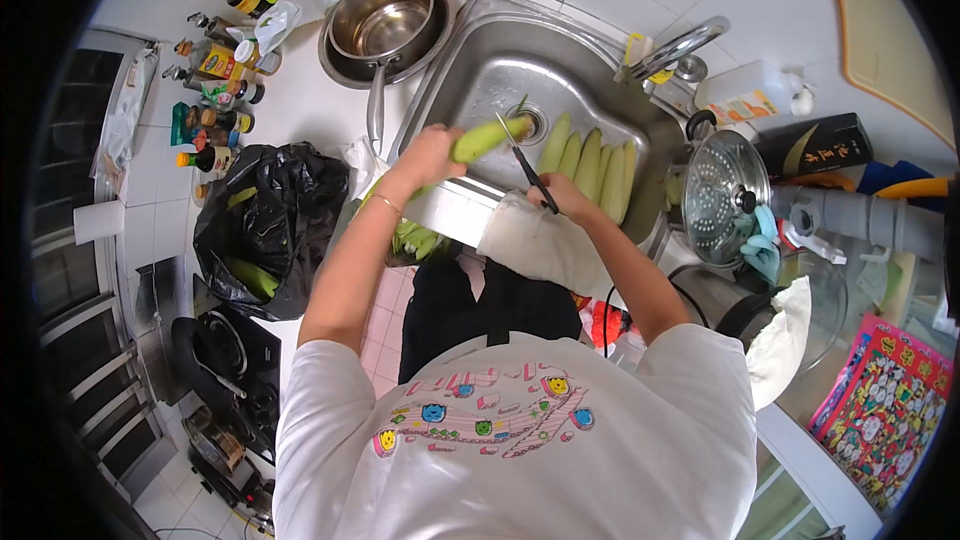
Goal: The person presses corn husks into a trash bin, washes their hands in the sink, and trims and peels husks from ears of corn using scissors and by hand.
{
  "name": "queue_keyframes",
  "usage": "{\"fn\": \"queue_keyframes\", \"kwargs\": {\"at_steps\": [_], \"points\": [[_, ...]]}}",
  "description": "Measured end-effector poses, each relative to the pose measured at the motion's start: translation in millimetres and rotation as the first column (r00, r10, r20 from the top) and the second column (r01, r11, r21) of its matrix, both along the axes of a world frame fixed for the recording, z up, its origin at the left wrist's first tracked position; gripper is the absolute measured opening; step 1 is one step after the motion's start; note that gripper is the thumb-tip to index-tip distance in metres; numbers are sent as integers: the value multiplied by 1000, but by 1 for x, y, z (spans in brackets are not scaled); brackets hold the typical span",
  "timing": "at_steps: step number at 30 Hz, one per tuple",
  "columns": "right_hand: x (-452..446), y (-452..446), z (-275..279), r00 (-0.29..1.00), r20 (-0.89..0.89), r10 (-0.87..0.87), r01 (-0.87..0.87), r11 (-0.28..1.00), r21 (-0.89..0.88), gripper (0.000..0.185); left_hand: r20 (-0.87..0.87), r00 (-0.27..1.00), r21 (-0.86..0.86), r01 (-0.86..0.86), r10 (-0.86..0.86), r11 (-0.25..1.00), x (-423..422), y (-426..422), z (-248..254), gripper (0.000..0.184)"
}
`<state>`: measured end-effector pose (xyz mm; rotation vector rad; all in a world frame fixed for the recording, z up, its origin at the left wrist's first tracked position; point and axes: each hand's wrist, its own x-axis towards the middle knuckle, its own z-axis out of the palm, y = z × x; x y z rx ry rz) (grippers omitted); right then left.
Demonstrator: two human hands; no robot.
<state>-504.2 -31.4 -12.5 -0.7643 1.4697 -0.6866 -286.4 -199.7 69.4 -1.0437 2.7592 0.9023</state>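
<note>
My left hand (432, 155) is wrapped round a pale green ear of corn (480, 143), held out over the sink's front edge with its tip toward the drain. My right hand (565, 197) grips black-handled scissors (527, 166). Their blades reach up to the tip end of the corn; whether they are closed on it I cannot tell. Several peeled-looking ears (590, 162) lie side by side in the right part of the steel sink (480, 70). Below my left forearm, green husks (415, 240) fill a container.
A black plastic bag (290, 180) with green ears inside stands on the left counter. Steel pans (385, 18) sit left of the sink, with bottles (215, 60) behind. The faucet (690, 45) rises at the back right. A glass lid (728, 195) leans at the right. A white cloth (535, 240) hangs over the front edge.
</note>
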Motion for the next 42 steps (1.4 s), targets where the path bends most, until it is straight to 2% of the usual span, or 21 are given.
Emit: {"fn": "queue_keyframes", "kwargs": {"at_steps": [1, 4, 7, 10, 11, 13, 17, 19, 22, 23, 25, 28, 30, 31, 34, 38, 39, 42], "points": [[0, -4, 2, 999, 53, 4, -5, 1000, 9, 26, -21, 1000, 1, 13, -13, 1000, -1, 3, -1, 49], [2, -7, 10, 997, 67, 34, -37, 999, 39, 26, -26, 999, -8, 19, -19, 1000, 3, 6, -3, 48], [-5, -5, 4, 998, 10, 63, -64, 998, 16, 27, -14, 1000, 19, 13, -12, 1000, 3, 2, -7, 47], [-4, -6, 5, 978, -197, 69, -62, 997, 43, 31, -7, 1000, 31, 19, -19, 999, 8, 3, -15, 47], [-4, -15, 7, 977, -208, 48, -46, 999, 12, 32, -14, 1000, 5, 27, -27, 1000, 6, -7, -17, 48], [1, -5, 2, 975, -221, 19, -20, 1000, -1, 34, 50, 998, 74, 27, -31, 997, 1, -14, -16, 51], [-7, 1, -11, 993, -114, -10, 15, 999, 38, 35, 75, 997, 60, 16, -21, 998, 6, -16, -22, 58], [-12, 3, 4, 996, -57, -63, 66, 996, 57, 36, 16, 1000, 59, -16, 15, 998, 12, -12, -23, 59], [-18, 7, -9, 982, -8, -187, 187, 978, 88, 39, -116, 990, 78, -70, 78, 994, 20, -8, -25, 58], [-20, 8, -14, 971, -218, -95, 120, 988, 102, 40, -166, 981, 90, -87, 102, 992, 22, -7, -25, 58], [-20, 10, -15, 799, -590, 111, -7, 984, 177, 44, -242, 955, 112, -149, 172, 982, 20, -6, -17, 61], [-4, 18, 6, 624, -781, 29, -14, 1000, 26, 47, -339, 898, 177, -232, 280, 956, 16, -13, -13, 64], [11, 19, 21, 625, -780, -24, -64, 995, -82, 43, -365, 867, 209, -278, 338, 938, 11, -13, 2, 65], [18, 18, 26, 626, -778, -55, -86, 987, -139, 42, -376, 864, 205, -274, 334, 940, 7, -10, 24, 65], [33, 5, 41, 562, -821, -98, -229, 936, -269, 39, -400, 850, 233, -268, 343, 935, 10, -14, 27, 66], [51, -18, 36, 458, -844, -277, -341, 822, -455, 32, -394, 862, 105, -303, 319, 947, 39, 7, 19, 62], [58, -25, 38, 440, -864, -245, -364, 831, -421, 32, -342, 866, 185, -319, 365, 930, 47, 15, 28, 59], [76, -48, 26, 378, -898, -224, -501, 766, -402, 32, -375, 848, 162, -339, 375, 927, 72, 35, 25, 59]]}}
